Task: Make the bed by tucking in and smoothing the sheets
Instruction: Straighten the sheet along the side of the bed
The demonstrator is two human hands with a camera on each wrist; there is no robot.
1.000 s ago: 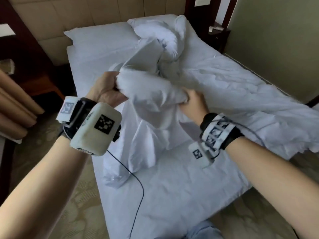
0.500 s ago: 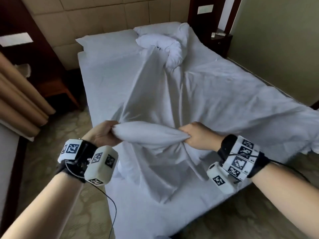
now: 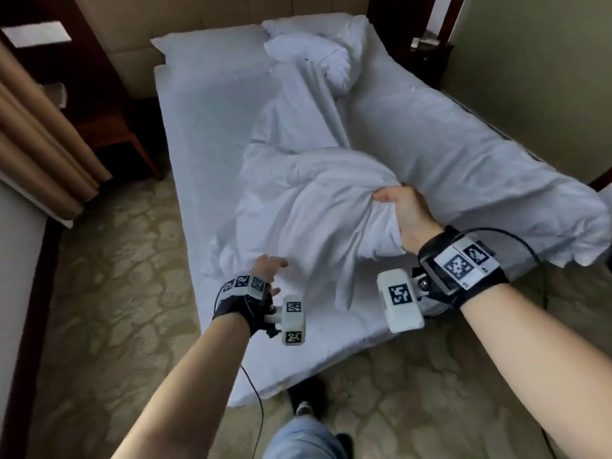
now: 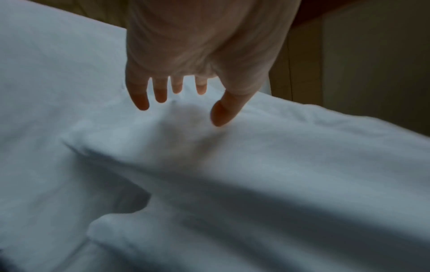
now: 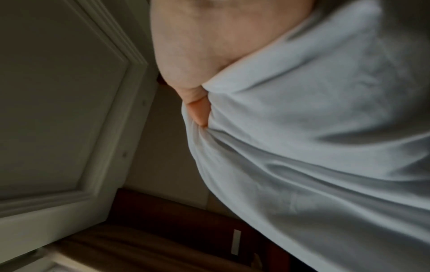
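Observation:
A crumpled white duvet [image 3: 311, 200] lies heaped across the middle of the bed [image 3: 205, 134], trailing up toward the pillows. My right hand [image 3: 402, 215] grips a bunched fold of it, lifted above the mattress; in the right wrist view the cloth [image 5: 314, 138] fills the frame under my right hand [image 5: 197, 103]. My left hand [image 3: 269, 268] is low near the foot of the bed, fingers spread and holding nothing. In the left wrist view the left hand [image 4: 181, 103] hovers just over the wrinkled duvet [image 4: 209, 165].
Two white pillows [image 3: 215, 44] lie at the headboard, with more bunched duvet [image 3: 318, 58] beside them. A dark nightstand [image 3: 427, 58] stands at the far right and another low wooden one [image 3: 109, 134] at the left. Curtains [image 3: 36, 144] hang left. Patterned carpet [image 3: 116, 293] surrounds the bed.
My left hand has let go of the bunched duvet and dropped low toward the foot of the bed. My right hand still holds it and has moved right; the heap has fallen onto the mattress.

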